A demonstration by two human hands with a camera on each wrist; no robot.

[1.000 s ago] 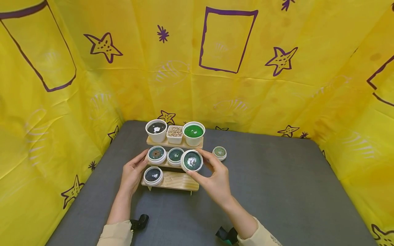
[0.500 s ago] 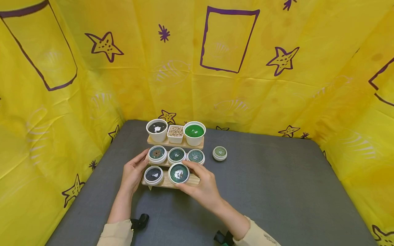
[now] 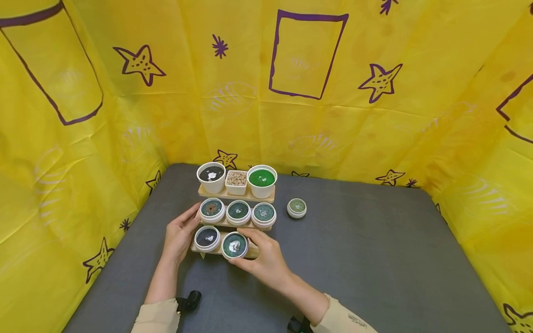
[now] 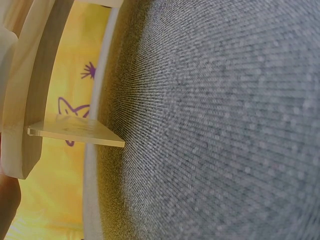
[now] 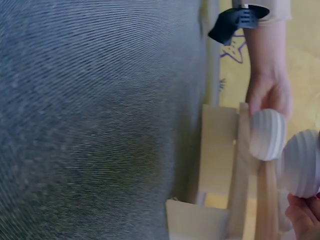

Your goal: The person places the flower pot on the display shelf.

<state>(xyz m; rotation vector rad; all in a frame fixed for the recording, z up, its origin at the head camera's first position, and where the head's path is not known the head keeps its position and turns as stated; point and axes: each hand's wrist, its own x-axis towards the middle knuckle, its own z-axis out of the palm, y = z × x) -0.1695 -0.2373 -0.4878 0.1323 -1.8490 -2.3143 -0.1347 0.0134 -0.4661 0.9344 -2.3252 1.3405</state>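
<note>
My right hand (image 3: 266, 259) pinches a small white ribbed pot (image 3: 235, 245) with dark green, shiny contents between thumb and fingers. It is at the bottom step of a tiered wooden stand (image 3: 252, 252), right of a dark-filled pot (image 3: 207, 237). In the right wrist view, the held pot (image 5: 301, 162) looks tilted and slightly off the wood; the fingers are mostly cut off. My left hand (image 3: 179, 238) holds the stand's left side near the middle step, with its fingertips partly hidden. Three similar pots, one of them teal (image 3: 263, 212), line that middle step.
On the top step are a black-filled cup (image 3: 211, 178), a square cup of tan bits (image 3: 236, 181) and a bright green cup (image 3: 262, 181). A pale green pot (image 3: 297, 208) stands alone on the grey table (image 3: 374, 259). Yellow cloth (image 3: 312, 129) encloses the sides and back.
My right hand has carried its pot left and toward me, from before the middle step's right end down to the bottom step. The left hand stays in place.
</note>
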